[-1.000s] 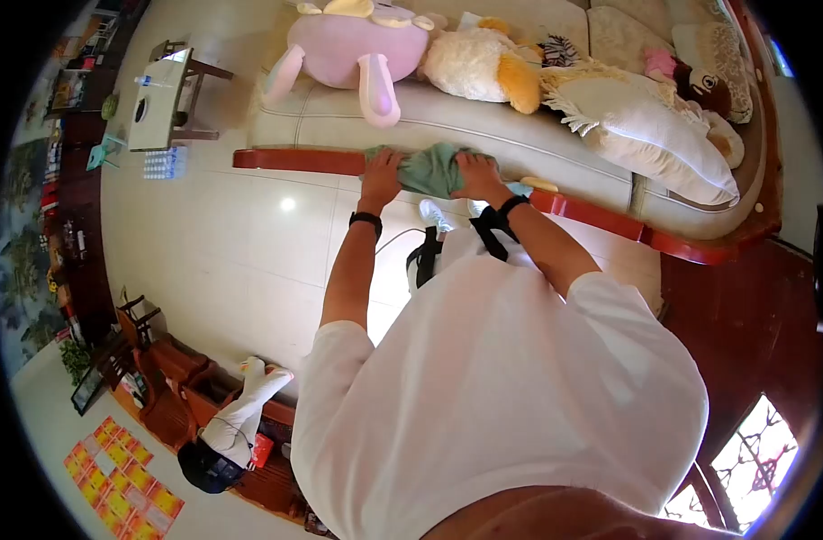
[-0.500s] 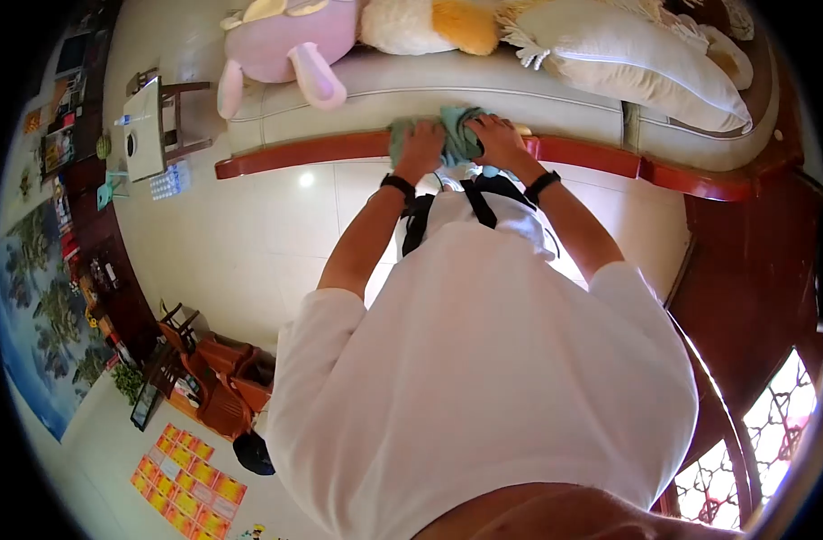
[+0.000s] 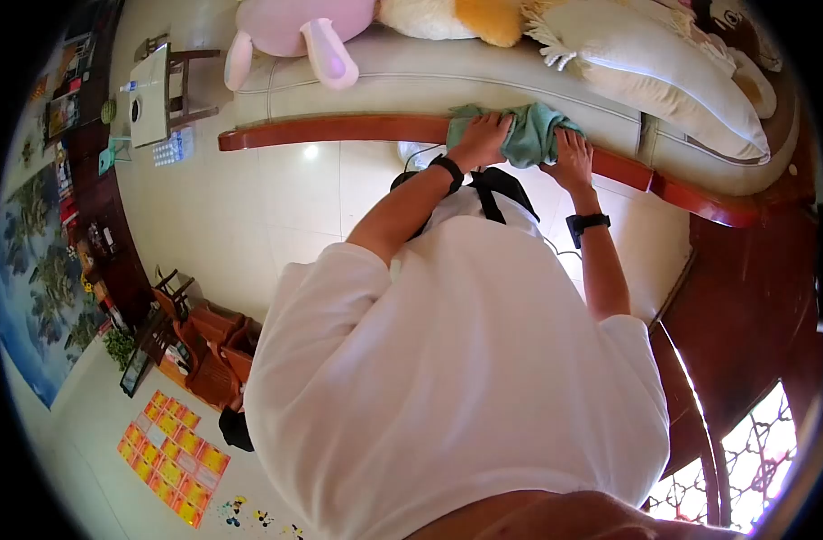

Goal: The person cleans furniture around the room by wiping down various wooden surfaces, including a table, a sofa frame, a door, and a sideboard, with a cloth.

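Note:
A crumpled green cloth (image 3: 530, 135) lies over the red wooden rail (image 3: 339, 130) along the sofa's front edge. My left hand (image 3: 482, 142) grips the cloth's left part, fingers pressed down on it. On the other side, my right hand (image 3: 571, 162) holds the cloth's right end against the rail. Each wrist wears a black band. Parts of the fingertips are hidden in the folds. Just behind the cloth is the pale sofa cushion (image 3: 411, 83).
On the sofa sit a pink plush toy (image 3: 294, 27), a white and orange plush (image 3: 447, 20) and a cream pillow (image 3: 673, 99). A small table (image 3: 149, 99) stands at left, wooden chairs (image 3: 215, 351) at lower left. Tiled floor (image 3: 276, 202) lies below the rail.
Both hands and the cloth have moved to the right along the rail. My right hand has spread farther from my left, and the cloth is stretched wider between them.

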Demonstrator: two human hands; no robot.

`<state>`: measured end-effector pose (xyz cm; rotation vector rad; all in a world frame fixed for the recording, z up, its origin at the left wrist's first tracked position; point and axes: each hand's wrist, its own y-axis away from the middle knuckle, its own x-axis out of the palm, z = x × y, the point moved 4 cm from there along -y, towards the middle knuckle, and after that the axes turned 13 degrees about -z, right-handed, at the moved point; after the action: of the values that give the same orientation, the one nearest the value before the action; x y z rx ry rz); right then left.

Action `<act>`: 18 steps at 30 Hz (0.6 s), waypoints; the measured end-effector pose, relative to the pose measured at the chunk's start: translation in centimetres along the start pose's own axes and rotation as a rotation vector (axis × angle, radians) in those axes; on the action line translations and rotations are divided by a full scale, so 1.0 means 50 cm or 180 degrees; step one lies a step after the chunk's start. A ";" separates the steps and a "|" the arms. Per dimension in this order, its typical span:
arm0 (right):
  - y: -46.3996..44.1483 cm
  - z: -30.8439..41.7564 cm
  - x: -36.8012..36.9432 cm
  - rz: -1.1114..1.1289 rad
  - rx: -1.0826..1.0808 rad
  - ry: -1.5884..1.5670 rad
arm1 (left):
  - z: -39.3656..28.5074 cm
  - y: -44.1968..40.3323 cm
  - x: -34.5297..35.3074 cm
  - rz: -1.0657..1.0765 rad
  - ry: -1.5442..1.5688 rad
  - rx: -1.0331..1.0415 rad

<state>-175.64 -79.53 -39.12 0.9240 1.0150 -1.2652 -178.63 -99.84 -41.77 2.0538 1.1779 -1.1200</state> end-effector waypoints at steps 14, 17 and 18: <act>-0.113 0.293 0.120 0.0735 -0.0664 0.0497 | 0.150 0.093 -0.026 -0.1116 -0.0136 0.0674; -0.125 0.363 0.143 0.0649 -0.0581 0.0538 | 0.216 0.121 -0.046 -0.1015 -0.0022 0.0771; -0.134 0.394 0.156 0.0744 -0.0503 0.0622 | 0.245 0.132 -0.057 -0.1019 -0.0069 0.0791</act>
<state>-180.40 -101.20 -40.60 1.0246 1.1071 -0.9001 -178.60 -113.54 -45.58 2.0720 1.4563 -1.5016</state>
